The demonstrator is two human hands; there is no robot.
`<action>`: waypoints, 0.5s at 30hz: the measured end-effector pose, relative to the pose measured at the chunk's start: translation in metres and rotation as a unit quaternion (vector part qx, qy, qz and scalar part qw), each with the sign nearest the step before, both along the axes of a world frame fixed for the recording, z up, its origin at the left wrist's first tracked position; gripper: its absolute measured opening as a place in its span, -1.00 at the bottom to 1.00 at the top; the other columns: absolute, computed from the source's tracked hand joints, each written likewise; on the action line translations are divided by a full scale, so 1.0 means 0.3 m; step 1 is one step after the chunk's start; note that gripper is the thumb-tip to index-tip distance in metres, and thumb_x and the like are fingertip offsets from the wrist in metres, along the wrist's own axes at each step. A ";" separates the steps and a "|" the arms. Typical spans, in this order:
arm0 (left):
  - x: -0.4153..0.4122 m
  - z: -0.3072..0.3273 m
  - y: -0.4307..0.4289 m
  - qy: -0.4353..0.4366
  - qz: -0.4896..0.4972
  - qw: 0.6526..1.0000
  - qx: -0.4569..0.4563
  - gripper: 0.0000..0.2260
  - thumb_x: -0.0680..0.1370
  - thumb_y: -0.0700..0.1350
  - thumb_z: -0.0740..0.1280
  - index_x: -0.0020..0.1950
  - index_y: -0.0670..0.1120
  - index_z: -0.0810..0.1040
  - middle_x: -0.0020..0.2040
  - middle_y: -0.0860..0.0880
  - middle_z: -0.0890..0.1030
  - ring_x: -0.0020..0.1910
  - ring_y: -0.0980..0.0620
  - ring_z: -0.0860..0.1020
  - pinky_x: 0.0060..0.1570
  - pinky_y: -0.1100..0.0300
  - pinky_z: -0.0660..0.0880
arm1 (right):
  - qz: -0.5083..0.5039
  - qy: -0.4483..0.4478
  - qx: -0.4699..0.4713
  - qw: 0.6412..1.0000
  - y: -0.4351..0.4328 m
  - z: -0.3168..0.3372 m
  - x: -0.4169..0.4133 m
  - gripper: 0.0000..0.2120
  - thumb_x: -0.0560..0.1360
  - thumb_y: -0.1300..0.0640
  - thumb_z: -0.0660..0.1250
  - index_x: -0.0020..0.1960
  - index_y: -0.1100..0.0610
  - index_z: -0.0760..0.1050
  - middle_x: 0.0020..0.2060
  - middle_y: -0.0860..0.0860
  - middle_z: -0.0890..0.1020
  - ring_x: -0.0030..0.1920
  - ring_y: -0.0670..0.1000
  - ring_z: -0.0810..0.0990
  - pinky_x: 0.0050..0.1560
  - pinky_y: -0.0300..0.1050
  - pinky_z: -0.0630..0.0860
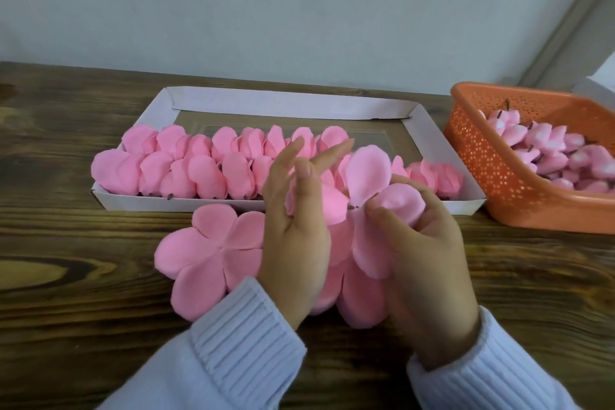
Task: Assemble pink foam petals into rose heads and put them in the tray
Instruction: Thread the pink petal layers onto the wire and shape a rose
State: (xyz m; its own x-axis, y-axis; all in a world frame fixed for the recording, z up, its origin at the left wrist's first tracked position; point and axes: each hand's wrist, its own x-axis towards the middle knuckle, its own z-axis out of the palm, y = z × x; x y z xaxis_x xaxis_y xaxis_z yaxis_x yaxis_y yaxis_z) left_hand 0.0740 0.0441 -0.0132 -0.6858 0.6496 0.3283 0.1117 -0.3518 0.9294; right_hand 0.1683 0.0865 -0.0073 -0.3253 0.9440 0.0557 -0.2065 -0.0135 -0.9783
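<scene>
Diffuse, moderately bright light, with no single direction evident and no glare; the pink petals (369,170) keep full colour. Shadows are faint and soft-edged, deepest on the wooden table (83,243) between the sleeves (239,343). Wide-angle distortion bows the table's far edge. The orange basket (499,176) at the right margin appears smeared; fine detail is soft throughout.

A small handcraft workplace is shown: a dark wooden bench (66,243) set against a plain grey wall (266,3), a white cardboard tray (289,103) packed with rows of pink rose heads (199,173), and an orange basket (492,176) of buds (545,150) at the right edge.
</scene>
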 end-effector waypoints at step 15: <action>-0.019 -0.022 -0.012 0.046 0.010 0.999 -0.012 -0.50 0.53 0.23 -0.09 0.26 0.14 0.51 0.40 0.06 0.45 0.46 0.21 0.24 0.32 0.51 0.14 | -0.039 -0.030 0.064 0.997 -0.027 0.016 -0.039 -0.70 0.45 0.35 0.37 0.10 0.05 0.52 -0.22 -0.03 0.66 -0.27 -0.19 0.63 -0.32 -0.37 0.50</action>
